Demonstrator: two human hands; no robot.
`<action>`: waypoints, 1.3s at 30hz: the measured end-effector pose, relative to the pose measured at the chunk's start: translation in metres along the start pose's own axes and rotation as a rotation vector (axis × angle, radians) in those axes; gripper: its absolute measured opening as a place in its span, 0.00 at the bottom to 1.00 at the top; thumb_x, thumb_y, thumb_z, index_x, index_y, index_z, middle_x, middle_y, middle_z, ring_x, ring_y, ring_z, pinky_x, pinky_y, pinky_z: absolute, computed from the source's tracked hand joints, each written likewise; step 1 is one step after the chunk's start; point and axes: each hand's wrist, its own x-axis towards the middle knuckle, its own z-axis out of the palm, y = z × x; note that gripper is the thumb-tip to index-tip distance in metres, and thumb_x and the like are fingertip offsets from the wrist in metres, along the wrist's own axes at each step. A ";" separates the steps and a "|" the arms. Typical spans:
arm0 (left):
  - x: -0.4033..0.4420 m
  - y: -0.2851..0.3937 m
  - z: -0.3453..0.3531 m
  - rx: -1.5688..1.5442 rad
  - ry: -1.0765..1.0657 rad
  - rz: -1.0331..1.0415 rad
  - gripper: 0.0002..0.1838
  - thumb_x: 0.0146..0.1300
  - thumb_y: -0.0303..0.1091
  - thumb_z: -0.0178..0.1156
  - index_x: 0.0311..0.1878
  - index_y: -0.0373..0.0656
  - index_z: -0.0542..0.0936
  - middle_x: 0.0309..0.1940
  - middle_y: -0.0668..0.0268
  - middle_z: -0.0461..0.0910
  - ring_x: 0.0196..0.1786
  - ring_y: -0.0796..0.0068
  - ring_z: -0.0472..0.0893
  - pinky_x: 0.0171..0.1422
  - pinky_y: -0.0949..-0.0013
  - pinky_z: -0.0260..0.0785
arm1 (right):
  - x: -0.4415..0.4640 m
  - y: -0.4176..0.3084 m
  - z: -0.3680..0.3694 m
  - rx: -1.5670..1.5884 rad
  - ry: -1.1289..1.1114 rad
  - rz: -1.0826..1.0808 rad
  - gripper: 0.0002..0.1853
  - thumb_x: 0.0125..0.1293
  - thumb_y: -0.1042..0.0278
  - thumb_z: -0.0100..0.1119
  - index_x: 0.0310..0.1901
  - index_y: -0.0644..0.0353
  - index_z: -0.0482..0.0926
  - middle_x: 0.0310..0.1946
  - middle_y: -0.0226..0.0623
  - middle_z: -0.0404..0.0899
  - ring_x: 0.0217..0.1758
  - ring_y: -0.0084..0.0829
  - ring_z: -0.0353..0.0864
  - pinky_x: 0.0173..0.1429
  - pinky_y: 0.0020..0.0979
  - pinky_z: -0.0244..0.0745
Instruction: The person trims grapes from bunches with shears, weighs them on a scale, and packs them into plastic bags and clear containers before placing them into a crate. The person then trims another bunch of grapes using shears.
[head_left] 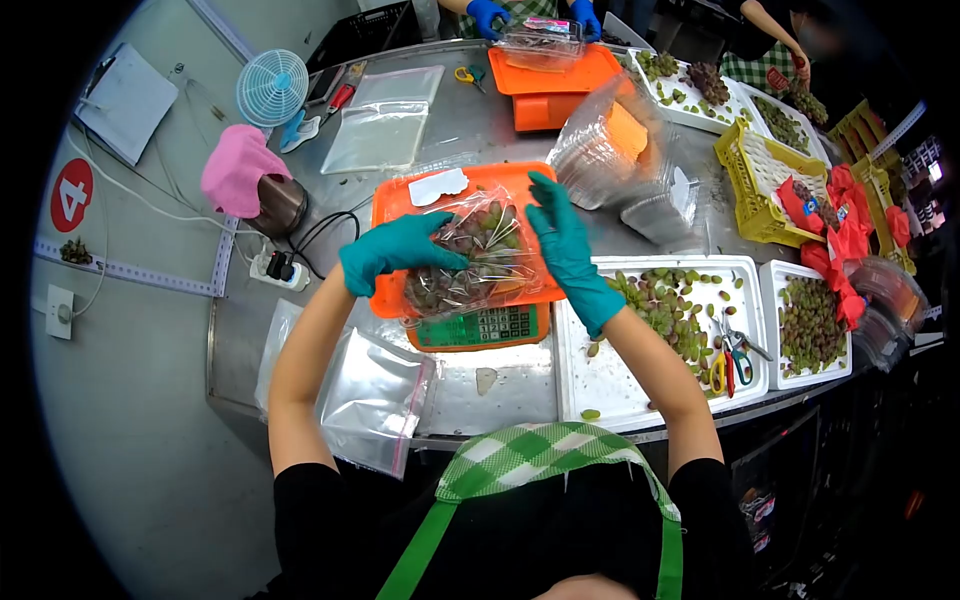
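A clear plastic bag of dark and green grapes point(478, 250) lies over the orange tray of a digital scale point(398, 205). My left hand point(400, 250), in a teal glove, grips the bag's left side, its thumb and fingers spread across the plastic. At the bag's right edge, my right hand point(570, 250) is raised with the fingers stretched and apart, holding nothing; I cannot tell whether it touches the plastic. Below the bag, the scale's green panel with keys point(480, 327) shows. A torn white paper label point(438, 186) is on the tray's upper left.
To the right, a white foam tray point(640, 400) holds loose grapes and scissors point(738, 355). Flat clear bags point(370, 385) overhang the front edge. Stacked clear containers point(610, 140) stand behind. Across the table, a blue-gloved person is at another orange scale point(540, 115). Cables point(325, 235) run left.
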 end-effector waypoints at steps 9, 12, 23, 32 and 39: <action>-0.030 -0.087 0.049 -0.263 1.148 0.290 0.22 0.58 0.34 0.56 0.55 0.42 0.67 0.47 0.63 0.71 0.49 0.72 0.71 0.52 0.69 0.64 | -0.011 -0.012 0.043 -0.523 -0.167 -0.310 0.21 0.60 0.71 0.49 0.57 0.55 0.64 0.58 0.48 0.61 0.57 0.44 0.65 0.56 0.34 0.65; -0.025 -0.109 0.055 -0.550 1.080 0.174 0.25 0.62 0.39 0.51 0.59 0.40 0.61 0.51 0.62 0.66 0.50 0.74 0.69 0.53 0.71 0.63 | -0.013 -0.014 0.048 -0.521 -0.175 -0.294 0.21 0.60 0.72 0.48 0.57 0.54 0.63 0.58 0.47 0.61 0.56 0.44 0.67 0.54 0.35 0.67; 0.026 -0.107 -0.031 -1.196 0.618 0.103 0.39 0.59 0.58 0.45 0.63 0.39 0.49 0.44 0.50 0.69 0.39 0.62 0.77 0.43 0.66 0.69 | -0.017 -0.024 0.014 -0.160 0.033 -0.001 0.24 0.62 0.68 0.49 0.60 0.57 0.60 0.51 0.43 0.69 0.50 0.33 0.71 0.53 0.30 0.66; -0.009 -0.053 -0.021 -0.807 0.708 0.524 0.37 0.61 0.64 0.31 0.60 0.42 0.63 0.47 0.61 0.72 0.49 0.72 0.71 0.57 0.70 0.59 | -0.079 -0.015 -0.006 -0.009 -0.091 0.349 0.23 0.55 0.64 0.58 0.52 0.58 0.68 0.36 0.34 0.74 0.37 0.23 0.73 0.43 0.25 0.69; -0.059 -0.044 0.034 -0.393 0.729 0.530 0.27 0.59 0.33 0.54 0.61 0.41 0.60 0.53 0.60 0.67 0.59 0.72 0.64 0.62 0.70 0.56 | -0.045 0.002 0.012 -0.135 -0.068 0.512 0.18 0.52 0.65 0.60 0.45 0.60 0.70 0.31 0.30 0.74 0.32 0.22 0.72 0.38 0.23 0.68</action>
